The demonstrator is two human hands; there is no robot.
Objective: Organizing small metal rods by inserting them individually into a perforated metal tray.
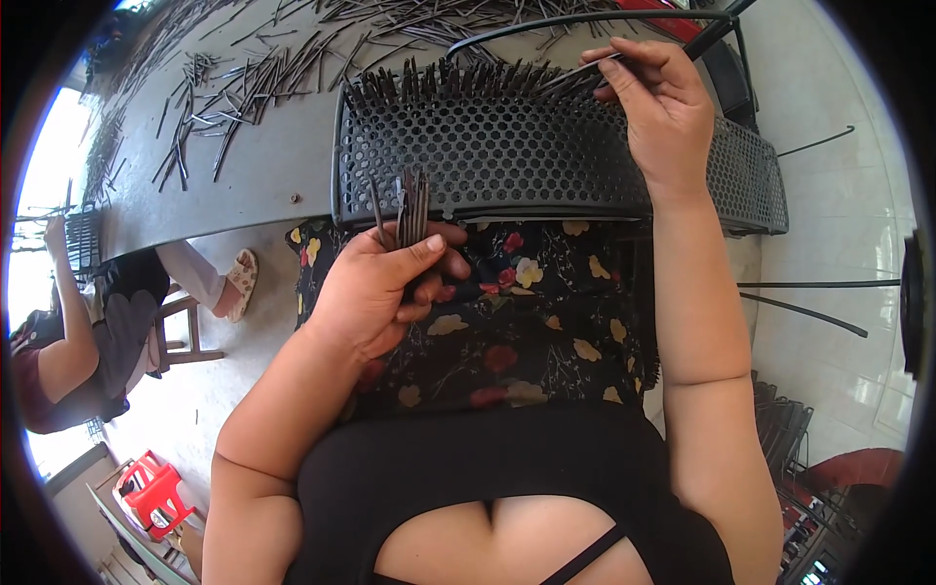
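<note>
black top [468, 448] closest, then dark sticks [415, 207] bunched in the curled left hand [385, 278]; right hand [671, 109] pinches another stick [583, 68] at the holed black rack [487, 146]. they look light, stiff, best pinched near one end.

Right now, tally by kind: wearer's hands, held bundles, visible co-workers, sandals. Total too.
Left hand and right hand: 2
Rod bundle in left hand: 1
Co-worker: 1
Sandal: 1
Total: 5
Loose rods overlap too much to count; left out.
</note>
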